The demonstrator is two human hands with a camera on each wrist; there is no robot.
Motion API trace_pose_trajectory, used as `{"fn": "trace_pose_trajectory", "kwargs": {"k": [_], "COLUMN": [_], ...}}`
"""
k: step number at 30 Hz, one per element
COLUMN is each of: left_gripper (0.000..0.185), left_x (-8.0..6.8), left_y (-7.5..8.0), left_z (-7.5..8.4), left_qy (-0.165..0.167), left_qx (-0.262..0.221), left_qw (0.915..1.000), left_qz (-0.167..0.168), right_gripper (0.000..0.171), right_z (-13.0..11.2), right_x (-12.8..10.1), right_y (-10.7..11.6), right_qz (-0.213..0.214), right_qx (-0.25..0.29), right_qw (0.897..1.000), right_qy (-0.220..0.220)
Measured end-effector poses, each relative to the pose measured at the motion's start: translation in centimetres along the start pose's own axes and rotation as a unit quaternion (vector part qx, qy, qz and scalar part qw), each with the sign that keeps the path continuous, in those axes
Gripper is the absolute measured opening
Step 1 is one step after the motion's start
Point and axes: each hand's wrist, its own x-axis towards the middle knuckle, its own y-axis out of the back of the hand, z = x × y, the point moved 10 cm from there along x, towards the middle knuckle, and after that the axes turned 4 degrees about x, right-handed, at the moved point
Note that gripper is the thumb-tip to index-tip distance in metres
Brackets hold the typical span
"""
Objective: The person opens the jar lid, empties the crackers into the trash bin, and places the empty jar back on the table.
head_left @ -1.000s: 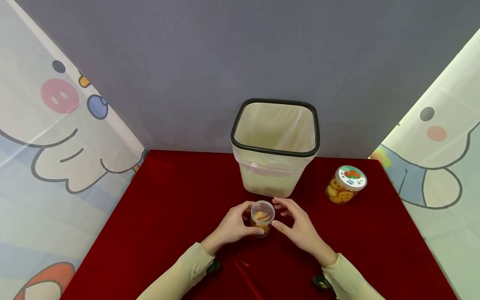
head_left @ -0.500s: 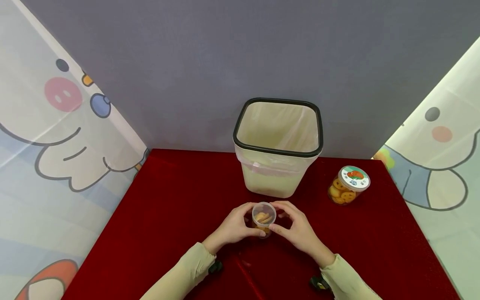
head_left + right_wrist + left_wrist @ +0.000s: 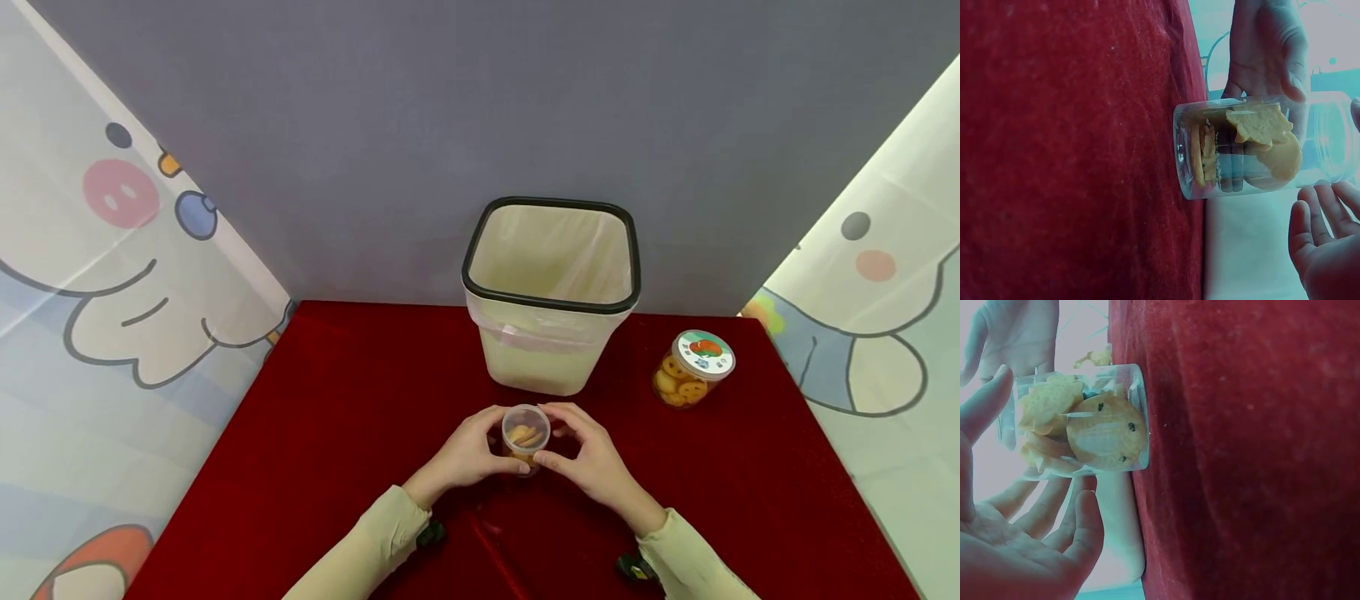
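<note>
Small clear jar [image 3: 526, 436] of biscuits, probably light, rigid, slick; left hand [image 3: 467, 454] at 9 o'clock and right hand [image 3: 592, 457] at 3 curl round its sides.

lined bin [image 3: 551, 333]: upright, table's far edge | labelled biscuit jar [image 3: 692, 369]: right of bin | red tablecloth [image 3: 337, 417]

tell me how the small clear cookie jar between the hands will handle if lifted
The small clear jar looks rigid plastic, so it probably won't flex. Only partly filled with cookies, likely light. Smooth round walls could slip, and it may roll if tipped.
</note>
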Motion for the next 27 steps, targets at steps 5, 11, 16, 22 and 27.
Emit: {"fn": "trace_pose_trajectory", "kwargs": {"k": [5,11,16,22,27], "left_gripper": [0.068,0.071,0.072,0.072,0.074], "left_x": [0.05,0.03,0.03,0.07,0.04], "left_y": [0.07,-0.17,-0.36,-0.42,-0.32], "left_z": [0.04,-0.05,-0.06,-0.19,-0.17], "left_qy": [-0.001,0.006,0.005,0.002,0.003], "left_qx": [0.003,-0.004,-0.010,-0.010,-0.007], "left_qw": [1.0000,0.9999,0.9998,0.9998,0.9999], "left_qz": [-0.004,-0.012,-0.016,-0.016,-0.011], "right_gripper": [0.057,0.058,0.060,0.066,0.068], "right_z": [0.06,0.02,0.23,-0.19,-0.57], "right_x": [0.03,-0.09,-0.22,-0.15,0.12], "right_y": [-0.09,-0.07,-0.06,-0.19,-0.48], "right_qz": [-0.001,-0.002,-0.003,0.005,0.007], "right_qx": [-0.002,-0.005,-0.004,-0.016,-0.015], "right_qw": [1.000,1.000,1.000,1.000,1.000], "right_qy": [-0.001,0.001,-0.008,0.006,0.020]}}
